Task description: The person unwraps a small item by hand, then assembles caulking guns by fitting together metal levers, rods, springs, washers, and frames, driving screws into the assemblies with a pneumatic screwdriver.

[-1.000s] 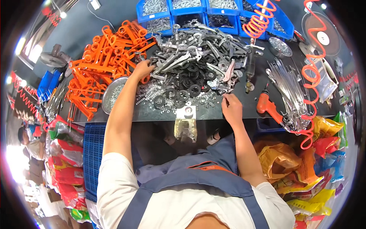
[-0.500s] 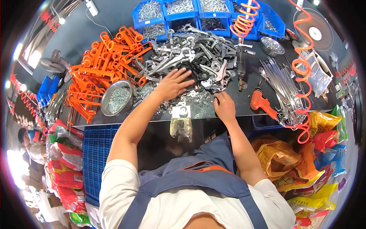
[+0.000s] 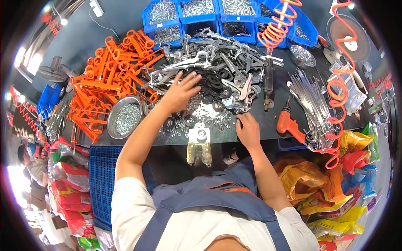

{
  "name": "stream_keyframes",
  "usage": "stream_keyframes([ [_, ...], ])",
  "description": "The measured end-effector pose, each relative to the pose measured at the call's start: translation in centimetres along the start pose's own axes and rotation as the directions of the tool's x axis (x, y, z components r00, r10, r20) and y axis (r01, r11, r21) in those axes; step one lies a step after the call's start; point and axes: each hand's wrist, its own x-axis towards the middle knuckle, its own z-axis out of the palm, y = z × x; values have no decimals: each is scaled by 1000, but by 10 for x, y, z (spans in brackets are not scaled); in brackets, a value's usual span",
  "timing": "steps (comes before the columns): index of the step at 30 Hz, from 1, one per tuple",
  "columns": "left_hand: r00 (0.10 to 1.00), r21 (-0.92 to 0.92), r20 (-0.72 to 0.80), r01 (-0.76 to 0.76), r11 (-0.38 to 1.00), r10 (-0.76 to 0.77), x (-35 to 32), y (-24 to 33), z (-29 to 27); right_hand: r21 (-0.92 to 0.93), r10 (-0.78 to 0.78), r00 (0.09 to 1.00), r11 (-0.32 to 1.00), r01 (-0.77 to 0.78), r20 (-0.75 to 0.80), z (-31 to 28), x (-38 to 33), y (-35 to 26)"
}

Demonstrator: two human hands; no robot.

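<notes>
left hand spread on black rubber rings, right hand by shiny washers

Left hand spread; right hand curled

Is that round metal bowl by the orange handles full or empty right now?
Partly full. The round metal bowl stands upright on the dark table, holding a layer of small silvery parts, its inner wall bare above them. The left hand is apart from it.

The person wears a white short-sleeved shirt under a grey-blue bib apron. Its straps run over both shoulders. An orange trim line edges the bib top.
</notes>
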Motion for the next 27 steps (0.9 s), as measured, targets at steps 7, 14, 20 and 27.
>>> stream_keyframes([
  [7, 988, -10, 157, 11, 1000, -10, -30, 12, -2, -16, -27, 1000, 999, 27, -3, -1, 3, -4],
  [14, 997, -223, 73, 56, 973, -41, -57, 29, -8, -71, -3, 999, 997, 5, 34, 2, 3, -6],
  [20, 995, -171, 96, 48, 984, -32, -69, 24, -1, -126, 3, 1000, 992, 0, 30, 4, 5, -8],
  [27, 994, -115, -8, 106, 988, -107, -71, 23, -4, -171, 57, 998, 984, -54, 12, -1, 5, -11],
])
